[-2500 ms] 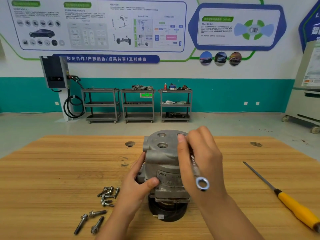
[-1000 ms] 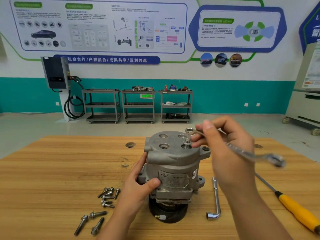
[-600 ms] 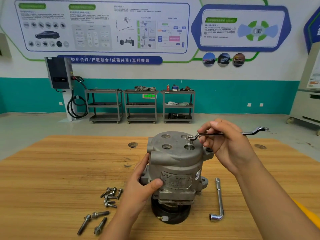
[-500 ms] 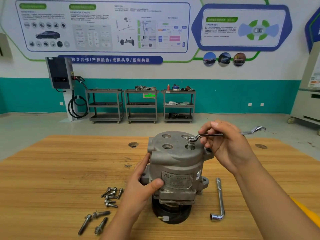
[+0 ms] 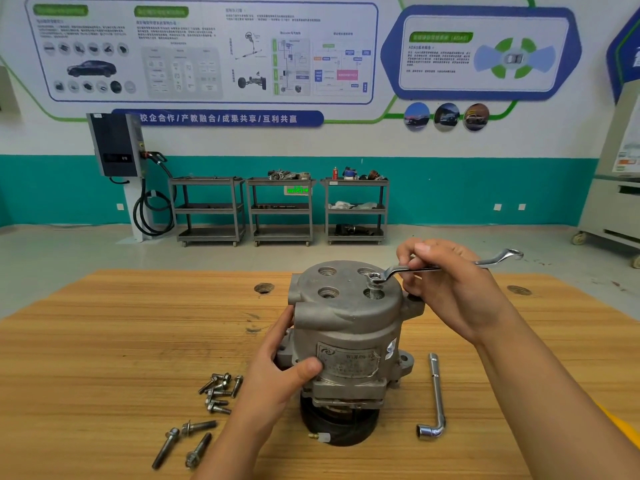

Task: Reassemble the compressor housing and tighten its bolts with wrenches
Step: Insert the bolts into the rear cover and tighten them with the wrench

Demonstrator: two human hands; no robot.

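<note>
The grey cast compressor housing (image 5: 349, 317) stands upright on its black pulley in the middle of the wooden table (image 5: 104, 341). My left hand (image 5: 280, 372) grips its left side, thumb across the label. My right hand (image 5: 446, 289) holds a silver ring wrench (image 5: 436, 268) level above the housing top. The wrench's ring end sits over a bolt (image 5: 374, 287) that stands out of the near right hole. Three other holes in the top face show no bolt head.
Several loose bolts (image 5: 218, 391) lie left of the housing, with three longer bolts (image 5: 187, 445) nearer the front edge. An L-shaped socket wrench (image 5: 435, 400) lies to the right. A yellow handle (image 5: 620, 424) shows at the right edge. Two round holes mark the tabletop.
My right hand swung the ring wrench from near my body out to the right, then set its ring end over the bolt on top. My left hand stayed on the housing.
</note>
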